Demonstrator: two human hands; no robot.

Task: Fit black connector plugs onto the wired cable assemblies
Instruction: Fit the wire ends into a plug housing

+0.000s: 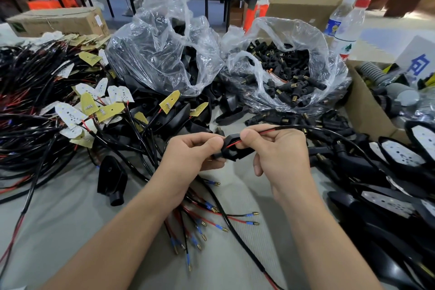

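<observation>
Left hand: fingers curled, pinching the black connector plug at its left end.
Right hand: thumb and forefinger pinch the cable where it enters the plug.
Plug position: between both hands, above the worktop.

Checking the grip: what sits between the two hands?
Head view: a black plug with a red wire running into it. The left hand pinches the plug; the right hand pinches the wire.
</observation>
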